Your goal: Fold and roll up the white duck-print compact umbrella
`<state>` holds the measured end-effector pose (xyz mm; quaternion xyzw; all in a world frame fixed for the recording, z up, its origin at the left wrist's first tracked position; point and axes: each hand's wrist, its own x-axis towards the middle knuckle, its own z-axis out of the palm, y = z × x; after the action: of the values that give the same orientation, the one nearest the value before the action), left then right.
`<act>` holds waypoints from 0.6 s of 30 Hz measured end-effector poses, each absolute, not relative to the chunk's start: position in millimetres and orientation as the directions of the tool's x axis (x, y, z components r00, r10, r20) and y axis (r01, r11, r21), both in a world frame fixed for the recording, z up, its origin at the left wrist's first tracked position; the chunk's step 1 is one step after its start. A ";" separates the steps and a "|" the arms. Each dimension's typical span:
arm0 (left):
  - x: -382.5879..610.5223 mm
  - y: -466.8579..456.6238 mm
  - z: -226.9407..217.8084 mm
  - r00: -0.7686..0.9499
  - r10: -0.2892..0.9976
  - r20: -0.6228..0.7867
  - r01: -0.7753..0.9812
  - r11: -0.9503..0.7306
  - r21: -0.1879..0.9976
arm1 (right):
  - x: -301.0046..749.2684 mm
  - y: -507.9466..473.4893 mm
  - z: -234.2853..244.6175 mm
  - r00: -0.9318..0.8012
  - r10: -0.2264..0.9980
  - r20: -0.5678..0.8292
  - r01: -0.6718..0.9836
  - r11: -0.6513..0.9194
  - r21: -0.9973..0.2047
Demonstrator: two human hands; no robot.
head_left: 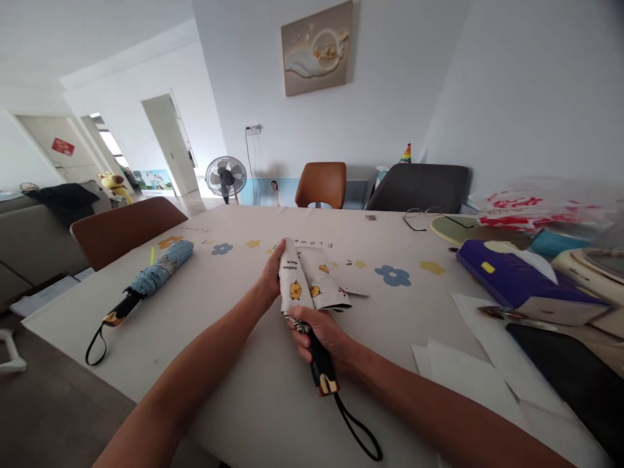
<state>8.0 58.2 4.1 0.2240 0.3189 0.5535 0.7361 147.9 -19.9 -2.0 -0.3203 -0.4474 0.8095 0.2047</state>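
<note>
A white folding umbrella [295, 286] printed with yellow ducks is held over the middle of the table. My right hand [322, 335] grips it where the cloth meets the black handle, thumb lying across the fabric. Higher up, my left hand [272, 273] is closed around the left side of the rolled cloth, its fingers partly hidden behind. One loose flap of the canopy [329, 279] hangs out to the right. From the handle's gold-coloured end dangles a black wrist strap [358, 426]. A blue folded umbrella [160, 270] lies on the table to the left, apart from both hands.
The tablecloth [219, 351] has a flower print. At the right are a purple tissue pack [517, 273], white papers [468, 370], a black flat object [565, 370], eyeglasses [416, 221] and a plastic bag [531, 205]. Chairs [320, 185] stand around the table; a fan [225, 177] is behind.
</note>
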 end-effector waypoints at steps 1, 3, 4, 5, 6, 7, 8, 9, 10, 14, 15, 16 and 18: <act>7.4 57.0 2.2 0.186 0.961 -0.206 -0.676 0.277 0.683 | 148.8 -18.7 -1.3 -0.742 0.586 -0.327 -0.052 -0.537 -0.842; 6.2 54.8 -0.1 0.167 0.968 -0.189 -0.671 0.252 0.698 | 150.3 -16.2 -0.8 -0.792 0.526 -0.309 -0.067 -0.578 -0.813; 5.8 53.9 -0.2 0.147 0.971 -0.189 -0.663 0.239 0.709 | 150.9 -15.0 -0.9 -0.811 0.500 -0.306 -0.068 -0.598 -0.799; 5.6 53.2 0.2 0.125 0.973 -0.194 -0.653 0.228 0.722 | 151.4 -14.0 -1.3 -0.825 0.474 -0.308 -0.059 -0.615 -0.786; 5.6 52.6 1.2 0.101 0.975 -0.198 -0.644 0.216 0.734 | 151.8 -13.3 -1.8 -0.834 0.451 -0.316 -0.045 -0.628 -0.777; 5.7 52.2 2.6 0.081 0.975 -0.205 -0.635 0.209 0.744 | 152.0 -12.8 -2.4 -0.840 0.434 -0.326 -0.030 -0.636 -0.771; 6.0 51.9 4.3 0.069 0.975 -0.212 -0.630 0.208 0.748 | 152.1 -12.6 -3.2 -0.842 0.421 -0.337 -0.015 -0.642 -0.766; 6.2 51.6 6.2 0.068 0.973 -0.218 -0.629 0.212 0.748 | 152.0 -12.7 -3.9 -0.841 0.418 -0.343 -0.009 -0.646 -0.764; 6.4 51.4 8.2 0.074 0.972 -0.224 -0.633 0.219 0.742 | 151.8 -13.1 -4.5 -0.839 0.421 -0.344 -0.013 -0.649 -0.760; 7.1 49.0 16.9 0.049 0.976 -0.213 -0.664 0.191 0.723 | 149.6 -15.9 -4.1 -0.812 0.489 -0.318 -0.107 -0.661 -0.743; 7.3 48.2 19.1 0.012 0.978 -0.208 -0.667 0.163 0.727 | 148.7 -16.8 -3.1 -0.801 0.511 -0.314 -0.127 -0.656 -0.744; 7.4 47.4 21.3 -0.033 0.978 -0.204 -0.665 0.131 0.736 | 147.7 -17.7 -1.9 -0.786 0.533 -0.313 -0.141 -0.648 -0.749; 7.1 46.4 25.0 -0.136 0.973 -0.189 -0.638 0.060 0.767 | 145.8 -18.9 0.5 -0.746 0.586 -0.317 -0.158 -0.617 -0.771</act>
<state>7.1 46.4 25.0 0.2189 0.3816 0.6498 0.6199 145.8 -18.9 0.5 -0.2824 -0.3793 0.8538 0.2178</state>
